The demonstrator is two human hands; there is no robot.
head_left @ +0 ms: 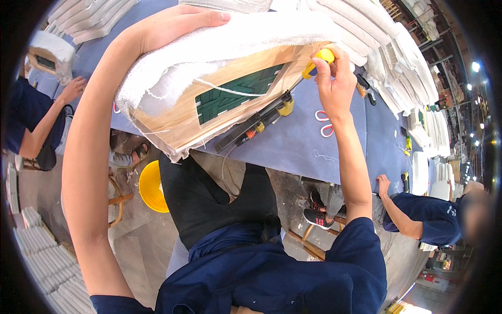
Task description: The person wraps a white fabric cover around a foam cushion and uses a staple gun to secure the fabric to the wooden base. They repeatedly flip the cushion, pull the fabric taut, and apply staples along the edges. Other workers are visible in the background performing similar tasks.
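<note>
A cushioned seat (251, 32) with white fabric over a wooden frame stands tilted on the table, its underside facing me. Dark green webbing (235, 90) fills the opening in the wood, and a loose white cord crosses it. My left hand (180, 25) lies with stretched fingers on the seat's top edge. In my right hand (335, 78) is a yellow-handled screwdriver (320, 60), its shaft pointing down toward the frame's right edge. A black and yellow staple gun (261, 121) with a hose lies along the lower edge of the seat.
On the blue table (345, 152) lie red-and-white-handled scissors (324, 124) and loose threads. Stacks of white covered pads (402, 68) line the far right. A yellow bucket (153, 187) stands on the floor beside my legs. One co-worker (429, 214) is at right, another (39, 115) at left.
</note>
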